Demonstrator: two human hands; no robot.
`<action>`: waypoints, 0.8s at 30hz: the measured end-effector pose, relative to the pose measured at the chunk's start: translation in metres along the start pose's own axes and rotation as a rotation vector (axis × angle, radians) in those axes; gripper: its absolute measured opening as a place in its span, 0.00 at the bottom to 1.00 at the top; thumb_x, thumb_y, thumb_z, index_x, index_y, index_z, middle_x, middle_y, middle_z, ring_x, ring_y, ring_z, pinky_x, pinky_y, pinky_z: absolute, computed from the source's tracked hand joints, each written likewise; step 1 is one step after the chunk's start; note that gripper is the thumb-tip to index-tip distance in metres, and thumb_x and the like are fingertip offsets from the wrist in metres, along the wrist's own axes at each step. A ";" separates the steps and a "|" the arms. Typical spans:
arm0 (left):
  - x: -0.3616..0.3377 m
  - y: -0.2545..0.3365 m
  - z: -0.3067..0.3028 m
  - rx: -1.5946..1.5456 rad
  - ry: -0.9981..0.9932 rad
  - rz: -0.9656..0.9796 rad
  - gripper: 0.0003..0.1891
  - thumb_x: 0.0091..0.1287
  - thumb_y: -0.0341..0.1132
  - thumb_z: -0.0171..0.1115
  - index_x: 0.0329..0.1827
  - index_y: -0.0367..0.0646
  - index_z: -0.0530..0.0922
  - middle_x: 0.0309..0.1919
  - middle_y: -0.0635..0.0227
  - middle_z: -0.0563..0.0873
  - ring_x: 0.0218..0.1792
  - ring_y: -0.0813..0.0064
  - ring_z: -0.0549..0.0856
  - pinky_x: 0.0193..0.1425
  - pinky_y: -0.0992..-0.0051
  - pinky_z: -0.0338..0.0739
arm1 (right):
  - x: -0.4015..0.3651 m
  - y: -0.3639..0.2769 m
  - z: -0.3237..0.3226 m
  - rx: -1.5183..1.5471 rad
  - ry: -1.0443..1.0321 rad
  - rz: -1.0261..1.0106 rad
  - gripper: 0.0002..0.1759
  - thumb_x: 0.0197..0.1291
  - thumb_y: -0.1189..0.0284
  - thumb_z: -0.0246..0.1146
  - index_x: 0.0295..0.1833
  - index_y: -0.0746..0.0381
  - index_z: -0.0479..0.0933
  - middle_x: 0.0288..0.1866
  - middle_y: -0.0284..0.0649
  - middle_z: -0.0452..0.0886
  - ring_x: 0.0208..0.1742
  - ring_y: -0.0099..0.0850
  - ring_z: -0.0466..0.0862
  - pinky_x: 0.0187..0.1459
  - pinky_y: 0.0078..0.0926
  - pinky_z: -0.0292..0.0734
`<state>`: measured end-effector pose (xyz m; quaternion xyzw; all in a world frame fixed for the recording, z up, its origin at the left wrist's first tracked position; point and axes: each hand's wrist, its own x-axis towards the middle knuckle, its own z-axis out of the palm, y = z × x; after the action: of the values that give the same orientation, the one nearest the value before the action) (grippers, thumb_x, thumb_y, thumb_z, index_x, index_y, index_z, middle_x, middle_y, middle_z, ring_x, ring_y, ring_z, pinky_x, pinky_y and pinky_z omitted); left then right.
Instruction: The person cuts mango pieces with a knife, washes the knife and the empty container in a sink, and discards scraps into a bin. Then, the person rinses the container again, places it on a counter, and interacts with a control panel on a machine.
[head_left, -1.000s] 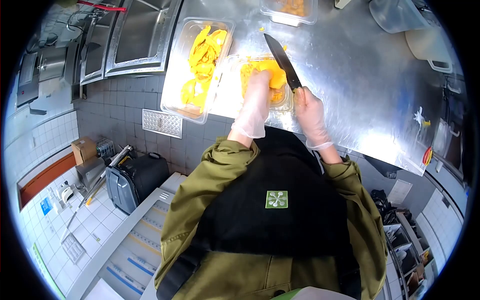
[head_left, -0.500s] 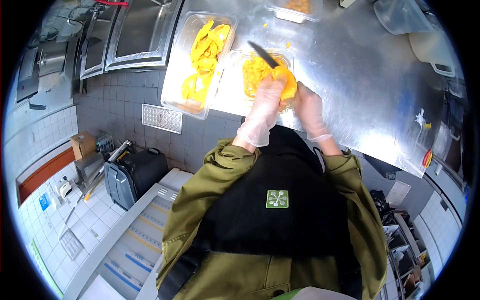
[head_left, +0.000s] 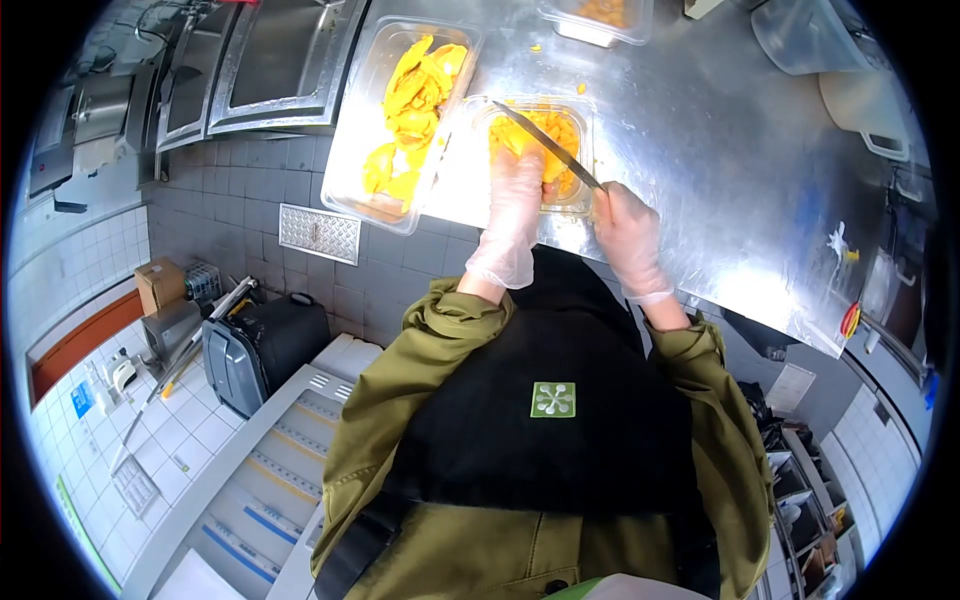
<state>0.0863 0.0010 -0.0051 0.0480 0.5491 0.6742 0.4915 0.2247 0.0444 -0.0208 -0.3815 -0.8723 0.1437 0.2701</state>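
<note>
My right hand (head_left: 626, 228), in a clear glove, is closed round the handle of a knife (head_left: 556, 146) whose blade points up and left over a small clear container (head_left: 586, 112) of diced orange fruit. Gloved too, my left hand (head_left: 514, 200) holds a piece of orange fruit (head_left: 516, 142) low over that container, beside the blade. Its fingertips are partly hidden by the fruit. Left of it, a larger clear tray (head_left: 346, 150) carries orange fruit slices (head_left: 413, 100).
At the top of the steel table (head_left: 690, 130) is another clear container (head_left: 640, 22) with orange pieces. Translucent jugs (head_left: 805, 35) stand at the upper right. Small orange bits lie on the steel. A sink (head_left: 285, 55) is at the upper left.
My left hand has moved slightly left and lower over the container with the fruit. My right hand has moved right and down, and the knife now shows at full length across the container.
</note>
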 end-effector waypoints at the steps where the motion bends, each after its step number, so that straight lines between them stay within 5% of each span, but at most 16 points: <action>1: -0.002 0.001 0.001 0.018 -0.001 0.004 0.10 0.66 0.34 0.51 0.48 0.43 0.70 0.32 0.74 0.75 0.24 0.86 0.69 0.25 0.86 0.65 | 0.001 0.000 0.001 0.003 -0.009 0.002 0.05 0.55 0.72 0.58 0.31 0.60 0.69 0.19 0.39 0.73 0.19 0.38 0.75 0.20 0.32 0.71; 8: -0.015 -0.006 -0.003 0.187 -0.192 -0.072 0.11 0.65 0.36 0.54 0.48 0.44 0.72 0.29 0.76 0.77 0.22 0.88 0.70 0.21 0.87 0.62 | 0.015 0.019 0.009 0.006 -0.110 -0.014 0.05 0.57 0.71 0.58 0.33 0.61 0.71 0.19 0.41 0.73 0.19 0.41 0.75 0.21 0.33 0.71; 12: -0.004 0.006 -0.011 0.163 -0.109 -0.113 0.09 0.65 0.36 0.54 0.45 0.44 0.70 0.24 0.75 0.74 0.17 0.87 0.69 0.16 0.86 0.60 | 0.017 0.014 -0.002 0.043 -0.100 -0.031 0.07 0.57 0.71 0.58 0.30 0.60 0.70 0.19 0.41 0.73 0.20 0.41 0.76 0.21 0.33 0.70; 21: -0.002 0.005 -0.022 0.243 -0.285 -0.114 0.16 0.64 0.35 0.54 0.54 0.41 0.68 0.30 0.71 0.78 0.28 0.83 0.77 0.23 0.86 0.66 | 0.029 0.015 0.013 0.053 -0.100 0.034 0.09 0.58 0.69 0.56 0.27 0.60 0.69 0.18 0.42 0.73 0.20 0.39 0.77 0.20 0.32 0.71; 24: -0.001 0.011 -0.017 -0.036 -0.183 -0.174 0.16 0.65 0.39 0.52 0.51 0.40 0.70 0.32 0.69 0.78 0.25 0.82 0.72 0.28 0.83 0.67 | 0.026 0.013 0.007 0.153 -0.088 0.130 0.10 0.59 0.69 0.55 0.28 0.61 0.69 0.19 0.44 0.73 0.21 0.44 0.76 0.22 0.35 0.70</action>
<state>0.0695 -0.0103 -0.0026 0.0524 0.4918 0.6318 0.5969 0.2137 0.0715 -0.0231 -0.4090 -0.8430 0.2439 0.2502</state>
